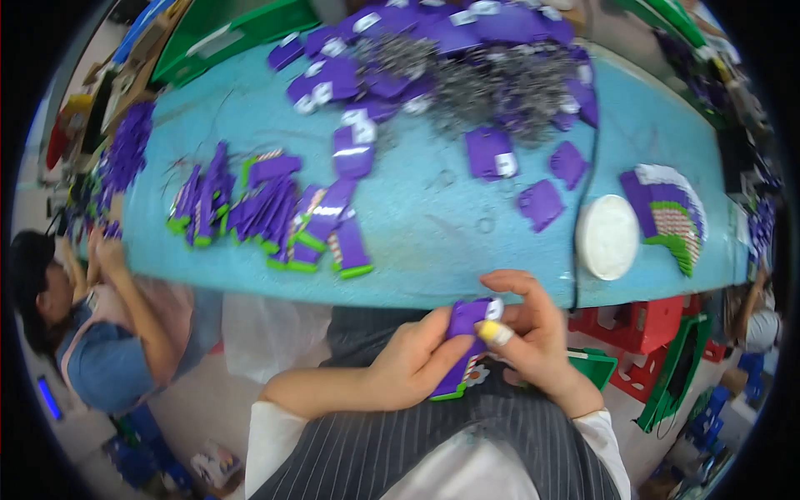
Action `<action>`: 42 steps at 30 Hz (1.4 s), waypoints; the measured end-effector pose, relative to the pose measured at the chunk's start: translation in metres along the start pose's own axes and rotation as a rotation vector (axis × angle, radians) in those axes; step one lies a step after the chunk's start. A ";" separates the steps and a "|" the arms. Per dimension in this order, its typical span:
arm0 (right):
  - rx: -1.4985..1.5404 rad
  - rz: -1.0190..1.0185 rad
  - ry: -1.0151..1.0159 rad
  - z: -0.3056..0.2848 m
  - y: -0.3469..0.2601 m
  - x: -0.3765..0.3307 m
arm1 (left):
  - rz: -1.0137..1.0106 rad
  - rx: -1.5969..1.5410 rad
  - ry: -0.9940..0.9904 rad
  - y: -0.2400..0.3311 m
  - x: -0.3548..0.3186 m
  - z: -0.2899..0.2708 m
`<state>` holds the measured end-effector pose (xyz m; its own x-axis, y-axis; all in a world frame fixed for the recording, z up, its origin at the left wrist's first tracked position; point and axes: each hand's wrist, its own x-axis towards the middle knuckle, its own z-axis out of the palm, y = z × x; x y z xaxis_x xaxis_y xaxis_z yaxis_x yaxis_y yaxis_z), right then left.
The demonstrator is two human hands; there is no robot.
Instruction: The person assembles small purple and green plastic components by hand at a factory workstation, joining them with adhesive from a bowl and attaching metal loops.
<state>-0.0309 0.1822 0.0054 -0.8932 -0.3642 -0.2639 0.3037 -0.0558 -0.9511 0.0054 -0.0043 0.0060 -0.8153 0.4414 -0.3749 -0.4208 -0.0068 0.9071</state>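
Just beyond the table's near edge, a flat purple piece with a green end and a white part at its top [451, 364] is held between my two hands. My left hand [412, 354] grips its side, thumb laid across the front. My right hand [533, 337] pinches the upper end near the white part. A yellow cover wraps that thumb, and the index finger is raised away. Similar purple pieces with green ends [267, 212] lie in loose heaps on the left of the table. On the right, more are fanned in an overlapping stack [673, 218].
The blue table [417, 242] bears a large pile of purple pieces [450, 33] and grey tangled bits [533, 92] at the back. A round white lid or tub [607, 237] stands by a dark cable. Red stools [637, 325] are below right; a co-worker [108, 333] sits at left.
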 end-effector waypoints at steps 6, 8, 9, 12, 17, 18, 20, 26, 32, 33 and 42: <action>0.307 0.151 0.043 -0.001 0.004 -0.003 | 0.287 0.184 0.148 -0.004 0.006 0.001; 0.399 0.172 -0.029 -0.002 0.008 0.001 | 0.159 0.047 0.168 -0.019 0.003 -0.003; 0.498 0.260 -0.096 -0.002 0.012 0.001 | 0.163 -0.017 0.132 -0.024 0.002 -0.004; 0.637 0.270 -0.213 -0.002 0.013 0.001 | 0.180 -0.097 0.055 -0.022 0.000 -0.006; 0.257 0.030 -0.180 -0.002 0.006 -0.001 | 0.267 0.075 0.066 -0.038 0.005 -0.020; 0.032 -0.104 -0.138 -0.002 0.005 0.000 | 0.242 0.044 0.069 -0.036 0.004 -0.020; -0.012 -0.138 -0.153 -0.008 -0.004 0.002 | 0.214 0.009 0.076 -0.020 0.006 -0.018; -0.285 -0.402 -0.171 -0.014 -0.019 0.010 | 0.263 0.113 0.045 0.002 0.014 -0.020; -0.443 -0.300 -0.052 -0.013 -0.001 0.003 | 0.574 -0.138 0.350 0.004 0.031 -0.039; -0.376 -0.273 -0.077 -0.011 0.007 0.004 | 0.549 -0.171 0.344 -0.001 0.035 -0.036; -0.302 -0.350 -0.021 -0.007 0.019 0.013 | 0.371 -0.251 0.349 -0.002 0.039 -0.022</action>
<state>-0.0388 0.1827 -0.0170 -0.9170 -0.3903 0.0823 -0.1282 0.0930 -0.9874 -0.0347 -0.0065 -0.0142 -0.9918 0.0462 -0.1192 -0.1278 -0.3364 0.9330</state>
